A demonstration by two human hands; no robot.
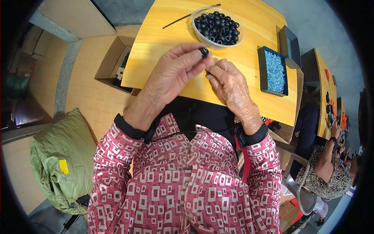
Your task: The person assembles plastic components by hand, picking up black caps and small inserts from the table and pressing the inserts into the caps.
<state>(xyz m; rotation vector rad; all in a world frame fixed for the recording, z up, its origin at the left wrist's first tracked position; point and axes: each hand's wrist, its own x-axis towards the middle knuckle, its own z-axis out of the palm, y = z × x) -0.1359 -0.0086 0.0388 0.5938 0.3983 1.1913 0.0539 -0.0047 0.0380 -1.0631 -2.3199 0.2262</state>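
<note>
Above the near part of the yellow table, my left hand [171, 70] pinches a small black rounded piece [203, 51] between thumb and fingertips. Close by on its right, my right hand [230, 84] has its fingers curled together; a bit of something dark shows at the fingertips, too small to name. Just beyond the hands stands a clear plastic bowl [240, 43] filled with black rounded pieces with holes [216, 28], which look like the held one. A thin black strip [177, 21] lies partly behind the bowl.
On the table's right are a black tray [283, 93] of small shiny pieces [274, 70] and a dark grey bin [290, 46]. An open cardboard box [107, 72] stands left of the table, a green sack [64, 156] nearer. At far right another person [325, 171] works at a table.
</note>
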